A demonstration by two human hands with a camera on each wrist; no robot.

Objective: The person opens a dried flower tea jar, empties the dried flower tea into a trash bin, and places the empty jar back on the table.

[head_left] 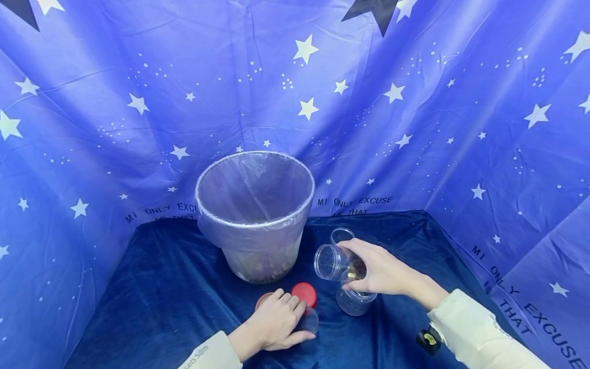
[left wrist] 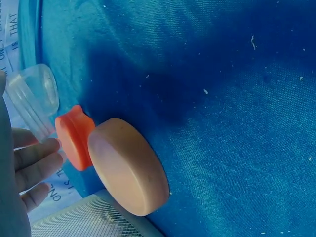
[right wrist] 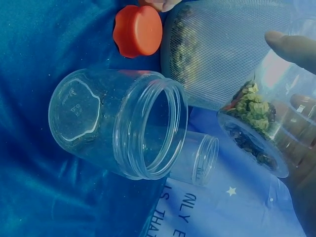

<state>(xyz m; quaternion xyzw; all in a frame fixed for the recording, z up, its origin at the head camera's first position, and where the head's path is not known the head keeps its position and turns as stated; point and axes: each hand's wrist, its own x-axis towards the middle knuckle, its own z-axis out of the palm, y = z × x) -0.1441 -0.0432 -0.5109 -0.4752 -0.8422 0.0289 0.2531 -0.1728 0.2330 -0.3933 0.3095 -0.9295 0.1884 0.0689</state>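
My right hand point(head_left: 380, 269) grips a clear plastic jar point(head_left: 328, 262), tipped on its side with its mouth to the left. Yellow-green and dark dried bits point(right wrist: 252, 111) lie toward the jar's base. Below it stands an open clear jar point(head_left: 356, 303), whose threaded neck shows in the right wrist view. My left hand point(head_left: 278, 323) has its thumb and forefinger around the rim of another clear jar point(left wrist: 39, 94), which is partly hidden. Close to those fingers are a red lid point(head_left: 304, 294) and a peach-coloured lid point(left wrist: 131, 168), the latter mostly covered by the hand in the head view.
A mesh bin point(head_left: 255, 220) with a clear liner stands behind the hands, with dried bits point(right wrist: 182, 54) visible through its lower wall. Farther back on the right is another clear jar point(head_left: 342, 235). Blue cloth point(head_left: 166, 297) covers the table, and a starry curtain point(head_left: 258, 77) surrounds it.
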